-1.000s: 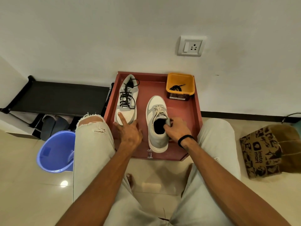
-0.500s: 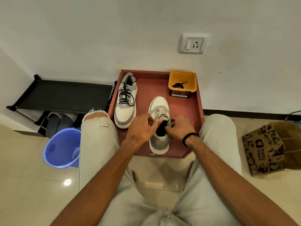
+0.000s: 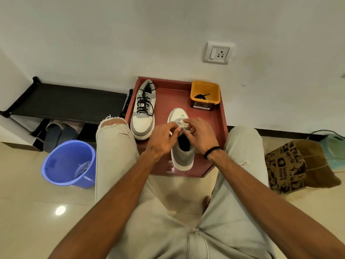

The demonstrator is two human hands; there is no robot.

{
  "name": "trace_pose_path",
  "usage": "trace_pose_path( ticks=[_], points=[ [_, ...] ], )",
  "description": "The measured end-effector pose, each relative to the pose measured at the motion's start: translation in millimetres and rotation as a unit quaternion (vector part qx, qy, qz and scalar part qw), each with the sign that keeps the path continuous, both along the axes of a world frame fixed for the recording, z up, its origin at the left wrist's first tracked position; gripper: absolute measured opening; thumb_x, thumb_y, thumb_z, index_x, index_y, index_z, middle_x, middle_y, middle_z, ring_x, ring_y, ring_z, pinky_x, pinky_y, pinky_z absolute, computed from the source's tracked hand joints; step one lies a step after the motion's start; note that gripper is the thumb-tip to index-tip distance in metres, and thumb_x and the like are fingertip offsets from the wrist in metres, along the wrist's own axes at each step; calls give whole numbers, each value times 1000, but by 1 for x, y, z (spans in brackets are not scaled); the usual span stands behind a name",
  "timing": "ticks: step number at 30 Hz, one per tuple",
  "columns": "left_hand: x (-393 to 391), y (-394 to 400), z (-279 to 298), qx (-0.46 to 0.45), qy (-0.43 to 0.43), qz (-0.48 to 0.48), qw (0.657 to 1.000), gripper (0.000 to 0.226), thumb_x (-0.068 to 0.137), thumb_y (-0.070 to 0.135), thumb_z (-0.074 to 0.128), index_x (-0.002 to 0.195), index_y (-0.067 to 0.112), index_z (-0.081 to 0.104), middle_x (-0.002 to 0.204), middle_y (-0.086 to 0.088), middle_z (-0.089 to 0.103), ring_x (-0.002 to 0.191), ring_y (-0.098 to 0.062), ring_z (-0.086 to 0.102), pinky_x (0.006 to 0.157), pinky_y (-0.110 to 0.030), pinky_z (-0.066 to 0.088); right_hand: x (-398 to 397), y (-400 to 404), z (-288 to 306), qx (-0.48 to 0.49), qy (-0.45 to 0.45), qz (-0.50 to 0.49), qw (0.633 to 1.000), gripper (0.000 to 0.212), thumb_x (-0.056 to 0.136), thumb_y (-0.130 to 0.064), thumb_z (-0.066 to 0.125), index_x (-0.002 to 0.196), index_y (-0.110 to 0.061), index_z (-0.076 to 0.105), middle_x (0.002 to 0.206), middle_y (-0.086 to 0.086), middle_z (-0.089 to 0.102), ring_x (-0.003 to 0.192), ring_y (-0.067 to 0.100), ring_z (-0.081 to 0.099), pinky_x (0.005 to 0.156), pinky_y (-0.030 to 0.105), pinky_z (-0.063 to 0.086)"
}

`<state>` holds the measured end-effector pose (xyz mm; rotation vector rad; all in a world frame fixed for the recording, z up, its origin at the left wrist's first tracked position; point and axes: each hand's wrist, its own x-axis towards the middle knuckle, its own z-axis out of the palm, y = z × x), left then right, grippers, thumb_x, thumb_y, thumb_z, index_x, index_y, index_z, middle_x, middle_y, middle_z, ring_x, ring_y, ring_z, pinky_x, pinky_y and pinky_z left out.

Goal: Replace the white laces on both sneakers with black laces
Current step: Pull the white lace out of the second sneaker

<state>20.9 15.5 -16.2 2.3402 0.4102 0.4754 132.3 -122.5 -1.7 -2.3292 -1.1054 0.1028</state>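
Observation:
Two grey-and-white sneakers lie on a red tray (image 3: 220, 126). The left sneaker (image 3: 142, 113) carries black laces and points toward me. The right sneaker (image 3: 182, 154) has white laces (image 3: 180, 122) and its toe points to the wall. My left hand (image 3: 162, 140) and my right hand (image 3: 200, 136) meet over this shoe's tongue, and their fingertips pinch the white lace at its top eyelets. A yellow tub (image 3: 204, 90) at the tray's back right holds a loose black lace (image 3: 201, 96).
A blue bucket (image 3: 69, 163) stands on the tiled floor at my left knee. Behind it a low black shoe rack (image 3: 71, 101) lines the wall. A brown paper bag (image 3: 296, 165) lies to the right. My knees flank the tray.
My left hand left the black-laced sneaker and crossed right to the white-laced one. Both hands moved up from the shoe's opening to its white lace.

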Motion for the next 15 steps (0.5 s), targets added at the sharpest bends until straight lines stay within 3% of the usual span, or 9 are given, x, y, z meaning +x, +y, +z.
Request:
trace_pose_path(
  ticks=[5, 8, 11, 15],
  points=[
    [8, 3, -1, 18, -60, -18, 998, 23, 107, 29, 54, 106, 12, 70, 91, 1, 71, 76, -13, 63, 72, -37, 56, 4, 19, -6, 17, 7, 20, 1000, 24, 96, -13, 62, 115, -19, 76, 99, 2, 64, 92, 19, 60, 74, 27, 44],
    [20, 5, -3, -20, -74, -2, 997, 16, 102, 27, 63, 109, 14, 69, 98, 5, 72, 83, -10, 66, 75, -30, 57, 16, 21, -7, 75, 52, -4, 996, 17, 95, -11, 64, 103, -13, 79, 96, 3, 74, 87, 16, 66, 77, 30, 51],
    [28, 8, -10, -77, -28, 25, 996, 19, 96, 25, 70, 112, 15, 69, 100, 6, 72, 85, -8, 68, 74, -27, 58, 33, 22, -6, 127, 163, -39, 978, 14, 93, -19, 73, 104, -15, 81, 98, -7, 78, 89, 3, 70, 83, 21, 55],
    [39, 7, -21, -59, 16, 33, 998, 24, 94, 29, 75, 112, 13, 74, 95, 7, 69, 72, -4, 64, 65, -9, 48, 41, 20, -7, 154, 212, -26, 965, 11, 89, -17, 78, 99, -16, 82, 92, -10, 77, 84, 2, 72, 74, 14, 54]
  ],
)
